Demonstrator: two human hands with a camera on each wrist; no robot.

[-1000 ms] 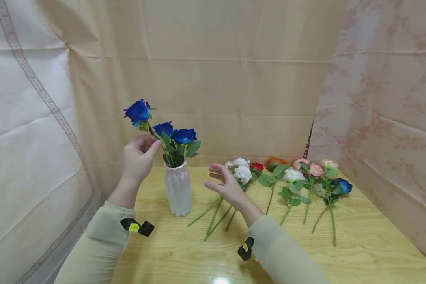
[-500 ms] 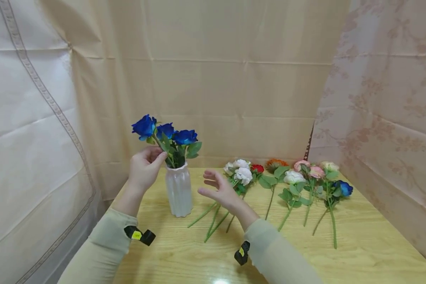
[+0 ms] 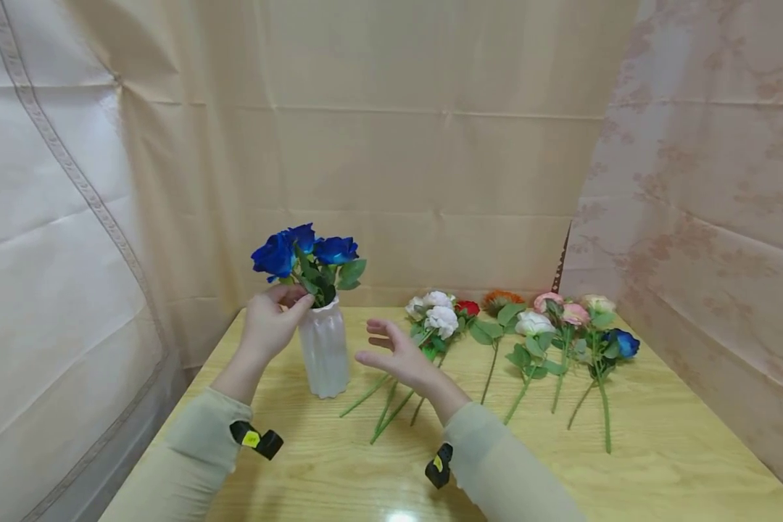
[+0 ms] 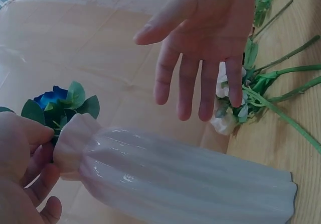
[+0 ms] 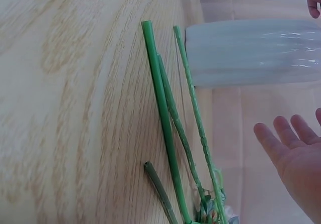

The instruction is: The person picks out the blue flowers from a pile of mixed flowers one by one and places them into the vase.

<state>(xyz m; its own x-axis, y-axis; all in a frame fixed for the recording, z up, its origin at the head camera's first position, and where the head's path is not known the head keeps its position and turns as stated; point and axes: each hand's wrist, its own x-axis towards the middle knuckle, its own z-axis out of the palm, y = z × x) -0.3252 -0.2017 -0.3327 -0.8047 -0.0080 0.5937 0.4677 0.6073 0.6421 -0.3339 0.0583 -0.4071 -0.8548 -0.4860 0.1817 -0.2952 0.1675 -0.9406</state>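
Observation:
With thumb and fingers my left hand [image 3: 270,328] pinches the stem of a blue rose [image 3: 273,257] at the mouth of a pearly white vase [image 3: 324,354]. The stem's lower end is hidden. Two more blue roses [image 3: 336,250] stand upright in the vase, leaves above its rim. To the vase's right, my right hand [image 3: 401,357] hovers with its fingers spread, touching nothing. The left wrist view has the left fingers close against the vase rim [image 4: 70,148]. In the right wrist view the vase [image 5: 251,53] stands apart from the right fingertips.
White flowers [image 3: 441,321] lie beside the right hand, their green stems [image 3: 391,417] pointing forward. Farther right on the wooden table [image 3: 665,449] lie a red flower [image 3: 467,308], an orange flower [image 3: 501,300], pink flowers [image 3: 575,314] and a blue rose [image 3: 625,343]. Cloth [image 3: 365,145] hangs behind.
My left hand has moved down and slightly right, lowering the blue rose until its bloom sits beside the other two. My right hand has shifted a little left and down, still with fingers spread.

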